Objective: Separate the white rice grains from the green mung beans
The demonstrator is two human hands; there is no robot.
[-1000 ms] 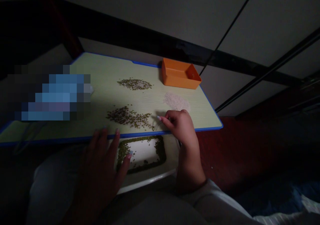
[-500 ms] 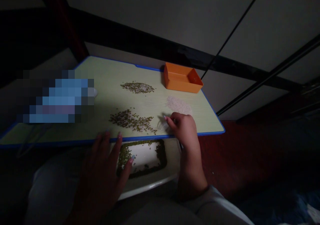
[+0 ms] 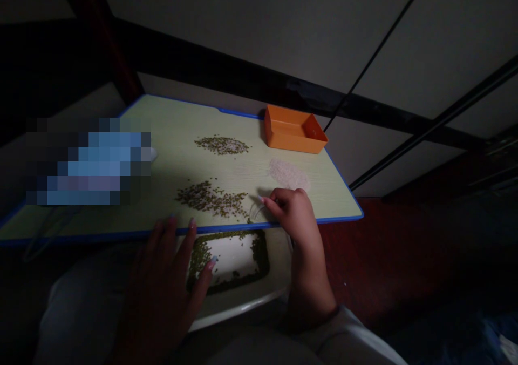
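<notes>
My right hand [image 3: 294, 211] is closed in a pinch on a clear, curved piece [image 3: 256, 209] whose full shape I cannot make out. The piece rests on the pale board [image 3: 162, 116], by the right end of the near pile of mixed green beans and pale grains [image 3: 212, 198]. My left hand [image 3: 170, 273] has its fingers spread and holds nothing. Its fingertips are at the board's blue front edge, and its thumb is over a white tray [image 3: 230, 249] with green beans along its sides.
A smaller mixed pile [image 3: 222, 144] lies farther back on the board. Pale grains [image 3: 289, 174] form a heap on the right, in front of an orange box [image 3: 295, 133]. At the left is a pixelated blue area [image 3: 97, 162].
My right hand has slid a little left with the clear piece, nearer the end of the near pile. My left hand looks much the same.
</notes>
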